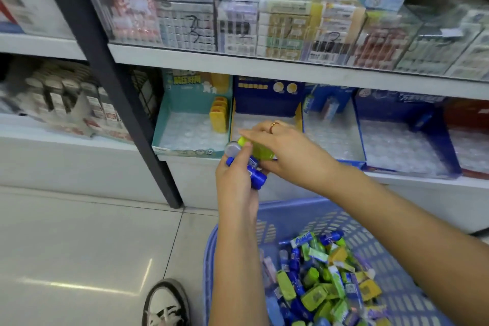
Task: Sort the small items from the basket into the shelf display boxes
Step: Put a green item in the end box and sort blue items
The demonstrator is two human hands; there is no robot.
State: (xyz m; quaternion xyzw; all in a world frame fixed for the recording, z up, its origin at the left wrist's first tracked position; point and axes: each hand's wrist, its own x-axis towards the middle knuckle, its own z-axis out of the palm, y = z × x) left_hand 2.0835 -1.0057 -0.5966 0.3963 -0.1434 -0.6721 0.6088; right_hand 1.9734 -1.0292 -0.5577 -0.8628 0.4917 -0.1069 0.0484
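Note:
A blue plastic basket (296,214) stands on the floor at the lower right, filled with several small green, blue and yellow packs (317,286). My left hand (235,180) holds a bundle of blue tubes (255,176) and a silver-capped item just in front of the lower shelf. My right hand (285,151), with a ring on one finger, pinches a lime-green pack (258,151) lying on top of that bundle. Behind the hands sits a yellow-sided blue display box (267,98). A teal display box (190,114) to its left holds a few yellow packs (218,116).
More blue display boxes (397,124) lined with bubble wrap run to the right on the lower shelf. The upper shelf (264,63) carries clear bins of boxed goods. A dark shelf post (124,103) stands at the left. My shoe (165,304) is on the tiled floor beside the basket.

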